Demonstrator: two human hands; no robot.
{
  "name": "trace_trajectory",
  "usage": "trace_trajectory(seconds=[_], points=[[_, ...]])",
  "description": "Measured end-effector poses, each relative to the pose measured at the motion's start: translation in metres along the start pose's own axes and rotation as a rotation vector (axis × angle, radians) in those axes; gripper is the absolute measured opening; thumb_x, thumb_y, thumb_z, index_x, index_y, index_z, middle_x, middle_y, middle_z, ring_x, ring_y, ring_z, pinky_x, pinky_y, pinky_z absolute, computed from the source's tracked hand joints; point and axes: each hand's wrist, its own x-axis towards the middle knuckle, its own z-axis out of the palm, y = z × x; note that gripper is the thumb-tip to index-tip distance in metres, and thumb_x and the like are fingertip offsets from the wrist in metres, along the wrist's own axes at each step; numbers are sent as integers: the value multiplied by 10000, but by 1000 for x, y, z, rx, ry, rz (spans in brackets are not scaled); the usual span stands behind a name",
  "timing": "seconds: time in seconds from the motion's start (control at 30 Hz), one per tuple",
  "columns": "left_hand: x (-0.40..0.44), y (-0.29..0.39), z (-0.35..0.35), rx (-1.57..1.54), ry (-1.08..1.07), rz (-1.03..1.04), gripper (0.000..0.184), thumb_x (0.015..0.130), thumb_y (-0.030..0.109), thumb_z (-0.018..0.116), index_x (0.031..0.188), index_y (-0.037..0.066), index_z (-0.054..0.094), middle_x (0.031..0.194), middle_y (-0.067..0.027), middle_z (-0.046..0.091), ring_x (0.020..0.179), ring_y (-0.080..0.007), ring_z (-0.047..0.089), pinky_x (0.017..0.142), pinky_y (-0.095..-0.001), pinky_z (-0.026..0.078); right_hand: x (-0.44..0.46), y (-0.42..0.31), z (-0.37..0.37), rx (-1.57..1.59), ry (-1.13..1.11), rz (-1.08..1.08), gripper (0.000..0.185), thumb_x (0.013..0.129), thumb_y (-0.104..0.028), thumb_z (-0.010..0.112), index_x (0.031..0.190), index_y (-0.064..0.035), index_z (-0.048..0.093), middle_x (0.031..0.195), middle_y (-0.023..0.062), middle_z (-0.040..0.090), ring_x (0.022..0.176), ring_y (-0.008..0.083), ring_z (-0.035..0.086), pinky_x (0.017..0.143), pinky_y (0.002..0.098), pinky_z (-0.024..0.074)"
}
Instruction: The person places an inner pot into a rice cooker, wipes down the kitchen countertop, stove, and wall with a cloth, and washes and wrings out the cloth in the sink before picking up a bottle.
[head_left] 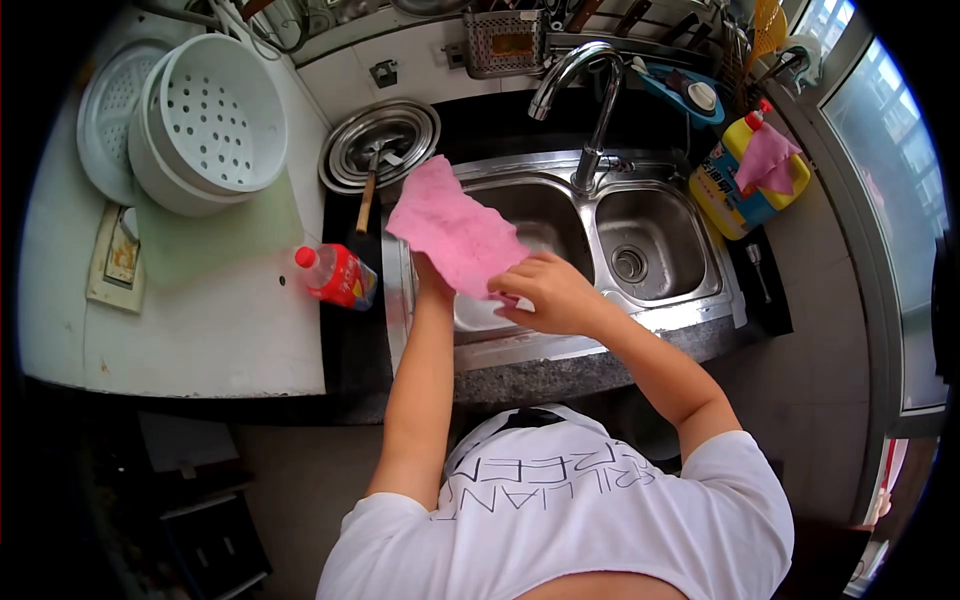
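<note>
A pink cloth (450,225) is spread out above the left basin (560,215) of the steel double sink. My right hand (548,292) pinches its lower right corner between fingers and thumb. The cloth covers my left hand, whose wrist (430,275) shows just below it, so those fingers are hidden. Behind the basins rises a curved chrome faucet (600,115). The right basin (655,245) has a round drain.
Left of the sink stand a red-capped bottle (345,277), nested metal lids (345,160) with a wooden-handled tool, and white strainers (215,115). A yellow jug (735,180) with another pink cloth (767,160) stands at the right. A metal basket (505,45) hangs behind.
</note>
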Motion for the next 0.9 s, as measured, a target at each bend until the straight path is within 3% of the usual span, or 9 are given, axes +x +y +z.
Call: trace_trajectory(seconds=[0.13, 0.2, 0.33, 0.4, 0.5, 0.7, 0.8, 0.83, 0.9], points=[[-34, -30, 35, 65, 156, -176, 431, 871, 400, 433, 1194, 118, 391, 1102, -64, 476, 1020, -240, 484, 860, -373, 410, 3, 6, 21, 636, -189, 337, 332, 830, -322, 570, 1091, -119, 545, 929, 100, 624, 888, 228, 609, 857, 381, 425], [-37, -41, 47, 285, 214, -212, 409, 867, 387, 434, 1168, 112, 398, 1076, -65, 477, 997, -241, 487, 850, -374, 412, 17, 22, 30, 1912, 22, 487, 439, 873, -358, 505, 1218, -96, 439, 1155, 158, 529, 1074, 274, 518, 964, 417, 366], [-35, -56, 66, 857, 161, -122, 365, 860, 362, 437, 1115, 102, 412, 1024, -66, 481, 951, -244, 493, 829, -377, 415, 47, 27, 44, 2340, 449, 380, 496, 890, -347, 470, 1295, -109, 313, 1295, 191, 377, 1189, 345, 392, 1010, 453, 321], [-32, -57, 73, 1151, 100, -30, 344, 857, 349, 439, 1089, 97, 419, 997, -66, 482, 928, -245, 495, 818, -378, 417, 54, 30, 47, 2312, 608, 372, 506, 894, -340, 462, 1316, -145, 263, 1346, 181, 286, 1247, 367, 291, 1032, 476, 284], [-37, -62, 85, 1508, 5, 83, 312, 851, 330, 441, 1049, 89, 430, 958, -67, 485, 894, -248, 499, 803, -379, 420, 65, 34, 50, 2131, 838, 393, 489, 898, -328, 452, 1317, -188, 243, 1340, 171, 283, 1241, 376, 297, 1023, 501, 290], [-47, -81, 95, 1770, -95, 289, 209, 836, 275, 397, 867, 75, 448, 796, -54, 467, 759, -249, 491, 692, -408, 419, 79, 61, 58, 1579, 1083, 523, 448, 894, -191, 419, 1314, -142, 272, 1116, 112, 480, 989, 246, 505, 845, 403, 424], [-48, -85, 95, 1710, -74, 270, 210, 837, 274, 397, 876, 76, 456, 803, -54, 477, 763, -237, 494, 696, -394, 425, 82, 65, 65, 729, 984, 434, 389, 801, -44, 513, 1184, -57, 450, 959, 66, 552, 890, 210, 542, 791, 320, 427], [-48, -84, 95, 1670, -65, 245, 211, 837, 274, 397, 879, 77, 458, 805, -54, 480, 764, -234, 496, 698, -390, 427, 82, 65, 64, 728, 987, 436, 389, 801, -44, 513, 1184, -57, 450, 959, 66, 552, 890, 210, 542, 791, 320, 427], [-50, -85, 96, 1521, -36, 174, 212, 837, 274, 397, 885, 78, 463, 809, -54, 487, 767, -226, 498, 701, -380, 431, 82, 66, 59, -100, 663, 203, 451, 707, -13, 550, 1148, -67, 474, 965, 48, 545, 879, 217, 532, 784, 320, 415]])
